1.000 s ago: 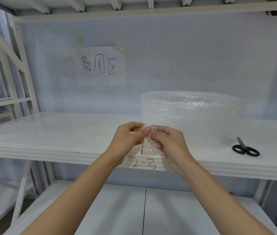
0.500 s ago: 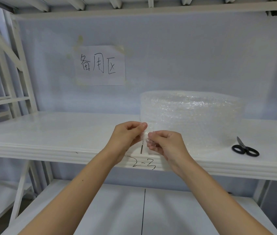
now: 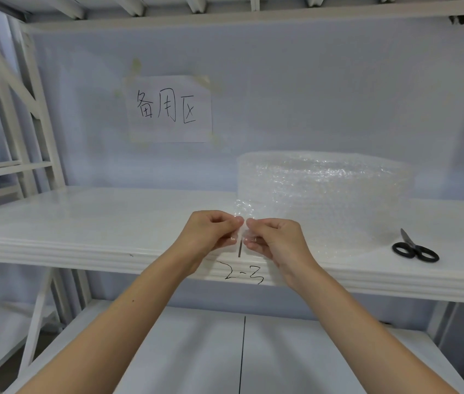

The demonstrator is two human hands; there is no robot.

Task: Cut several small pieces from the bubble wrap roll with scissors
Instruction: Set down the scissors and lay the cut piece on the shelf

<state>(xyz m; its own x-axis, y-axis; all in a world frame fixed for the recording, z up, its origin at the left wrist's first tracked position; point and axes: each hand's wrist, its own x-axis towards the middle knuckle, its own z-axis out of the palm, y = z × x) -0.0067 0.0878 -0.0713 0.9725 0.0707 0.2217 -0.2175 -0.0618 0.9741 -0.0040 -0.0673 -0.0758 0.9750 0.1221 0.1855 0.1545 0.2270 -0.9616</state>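
A big roll of clear bubble wrap [image 3: 324, 200] stands on the white shelf [image 3: 83, 223], right of centre. Its loose end [image 3: 242, 207] sticks out at the roll's lower left. My left hand [image 3: 210, 234] and my right hand [image 3: 273, 240] meet in front of the roll and both pinch this loose end between thumb and fingers. Black-handled scissors [image 3: 414, 248] lie flat on the shelf to the right of the roll, away from both hands.
A paper sign [image 3: 169, 109] with handwriting is taped to the back wall. "2-3" [image 3: 243, 275] is written on the shelf's front edge below my hands. A lower shelf [image 3: 196, 351] lies beneath. White frame posts [image 3: 34, 109] stand at the left.
Both hands have stayed at the roll's loose end and shifted their pinch slightly; a bit of the wrap now shows above the fingers. The scissors have not moved.
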